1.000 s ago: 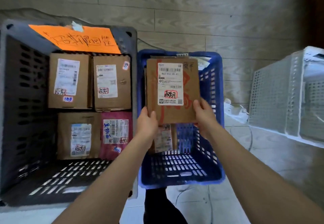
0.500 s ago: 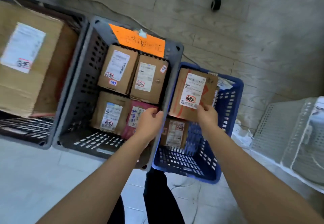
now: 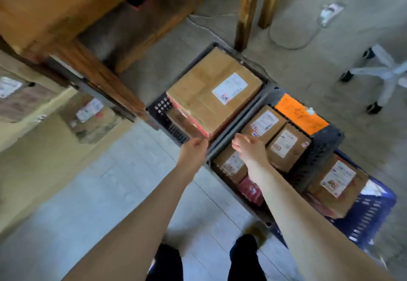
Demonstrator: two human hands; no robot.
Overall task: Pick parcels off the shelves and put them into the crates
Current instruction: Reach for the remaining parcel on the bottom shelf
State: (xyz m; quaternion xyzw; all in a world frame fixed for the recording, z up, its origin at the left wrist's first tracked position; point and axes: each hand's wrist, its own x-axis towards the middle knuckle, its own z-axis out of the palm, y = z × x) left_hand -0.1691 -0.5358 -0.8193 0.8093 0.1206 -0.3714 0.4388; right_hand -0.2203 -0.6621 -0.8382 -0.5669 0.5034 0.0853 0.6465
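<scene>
Your left grip is loosely curled, your right grip spread; both empty, near the grey crate. Parcels sit in crates; another parcel waits on the shelf at left. Reaching there, your forearm could strike the jutting wooden shelf edge. Open floor lies left of the crates.

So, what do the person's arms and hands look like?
The left forearm and right forearm are bare to the frame edge, no sleeves showing. The left hand and right hand wear no gloves; no watch or ring is visible, though the picture is blurred.
</scene>
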